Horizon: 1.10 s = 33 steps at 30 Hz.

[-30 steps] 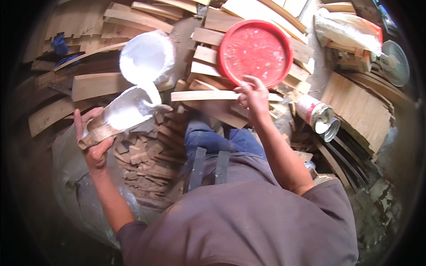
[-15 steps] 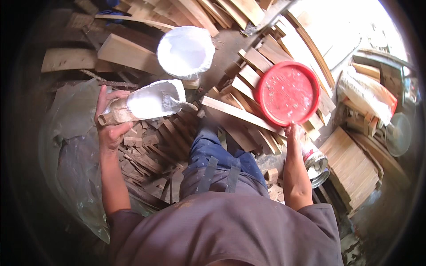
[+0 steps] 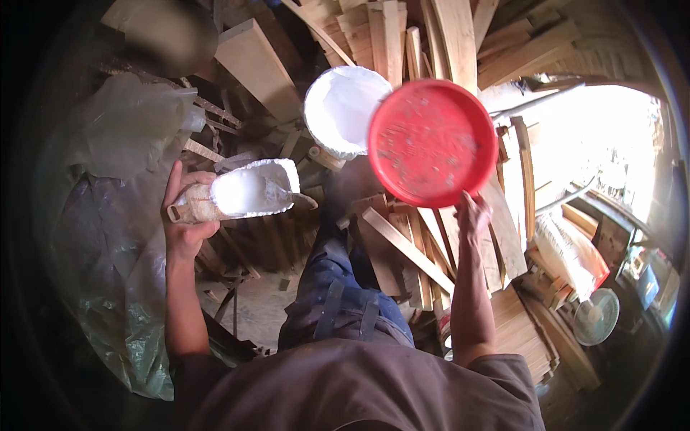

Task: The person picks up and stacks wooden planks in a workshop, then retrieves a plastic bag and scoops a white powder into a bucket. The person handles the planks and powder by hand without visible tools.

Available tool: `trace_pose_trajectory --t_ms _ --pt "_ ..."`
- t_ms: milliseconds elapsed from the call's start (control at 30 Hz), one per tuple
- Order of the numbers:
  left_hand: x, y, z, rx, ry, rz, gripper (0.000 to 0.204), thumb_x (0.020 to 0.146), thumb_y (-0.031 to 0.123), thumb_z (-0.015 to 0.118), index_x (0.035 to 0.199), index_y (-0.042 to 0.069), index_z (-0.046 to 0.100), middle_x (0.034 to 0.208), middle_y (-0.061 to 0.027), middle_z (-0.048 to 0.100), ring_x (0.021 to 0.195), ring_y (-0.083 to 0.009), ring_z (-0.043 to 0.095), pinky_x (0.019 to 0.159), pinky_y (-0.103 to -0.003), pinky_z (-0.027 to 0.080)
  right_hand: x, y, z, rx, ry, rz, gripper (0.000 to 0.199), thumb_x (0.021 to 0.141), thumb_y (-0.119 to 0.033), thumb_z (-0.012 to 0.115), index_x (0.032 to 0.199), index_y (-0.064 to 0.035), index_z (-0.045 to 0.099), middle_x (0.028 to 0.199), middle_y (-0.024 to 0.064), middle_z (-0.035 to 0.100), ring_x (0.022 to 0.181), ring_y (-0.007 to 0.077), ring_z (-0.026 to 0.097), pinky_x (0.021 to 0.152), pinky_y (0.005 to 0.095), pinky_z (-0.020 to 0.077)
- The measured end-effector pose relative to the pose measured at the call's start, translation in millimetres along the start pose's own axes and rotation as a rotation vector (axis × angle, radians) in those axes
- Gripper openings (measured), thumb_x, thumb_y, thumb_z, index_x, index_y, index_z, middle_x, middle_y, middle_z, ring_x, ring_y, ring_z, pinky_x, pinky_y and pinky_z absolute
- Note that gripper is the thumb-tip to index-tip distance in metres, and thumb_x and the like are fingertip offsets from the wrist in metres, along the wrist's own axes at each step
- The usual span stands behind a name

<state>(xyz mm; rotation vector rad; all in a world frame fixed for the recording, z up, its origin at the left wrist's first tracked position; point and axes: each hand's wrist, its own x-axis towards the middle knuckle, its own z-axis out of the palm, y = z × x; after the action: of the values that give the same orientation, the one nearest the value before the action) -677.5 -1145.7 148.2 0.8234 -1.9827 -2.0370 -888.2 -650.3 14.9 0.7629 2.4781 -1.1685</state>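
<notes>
My left hand (image 3: 185,223) gripped a white-filled scoop (image 3: 248,190); my right hand (image 3: 471,215) held the red lid (image 3: 431,140) beside the far bucket (image 3: 341,108).

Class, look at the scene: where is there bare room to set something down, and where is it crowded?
Bare dusty floor lies between the clear plastic sheeting and the person's blue-trousered knee. Elsewhere it is crowded: wooden planks fill the ground around the white bucket.

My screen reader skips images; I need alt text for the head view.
Seen from above, a person's right hand lifts a round red plastic lid beside an open white bucket, while the left hand holds a cut white jug scoop over scattered wooden planks.
</notes>
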Motion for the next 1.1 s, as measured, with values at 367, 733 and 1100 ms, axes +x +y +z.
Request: trace_pose_trajectory --t_ms 367,733,1100 --pt "-7.7 -53.6 -35.4 0.089 0.142 0.038 0.107 0.052 -0.006 0.055 0.154 -0.001 0.024 0.121 -0.0128 0.057 0.116 -0.0295 0.056 0.104 -0.042 0.045 104.3 -58.8 248.0 -0.578 -0.33 0.111 0.027 0.081 -0.024 0.06 0.081 0.0006 0.072 0.067 0.0134 0.071 0.062 0.0232 0.072 0.067 0.0356 0.0574" --pt "2.9 -65.4 -0.3 -0.033 0.101 -0.05 0.107 0.054 -0.008 0.058 0.155 0.003 0.025 0.124 -0.013 0.055 0.122 -0.0318 0.052 0.105 -0.044 0.042 86.5 65.6 231.2 -0.418 -0.378 -0.106 0.043 0.085 -0.027 0.068 0.115 0.0029 0.065 0.083 0.0127 0.072 0.066 0.0186 0.069 0.058 0.0312 0.0556" --pt "74.0 -35.2 186.0 -0.004 -0.465 0.169 0.097 0.057 -0.013 0.053 0.151 0.003 0.036 0.121 -0.0122 0.058 0.117 -0.0267 0.054 0.104 -0.039 0.043 -38.3 22.4 37.4 0.286 -0.23 -0.031 0.025 0.093 -0.007 0.06 0.116 0.003 0.063 0.091 0.0093 0.07 0.08 0.0154 0.067 0.069 0.0269 0.0533"
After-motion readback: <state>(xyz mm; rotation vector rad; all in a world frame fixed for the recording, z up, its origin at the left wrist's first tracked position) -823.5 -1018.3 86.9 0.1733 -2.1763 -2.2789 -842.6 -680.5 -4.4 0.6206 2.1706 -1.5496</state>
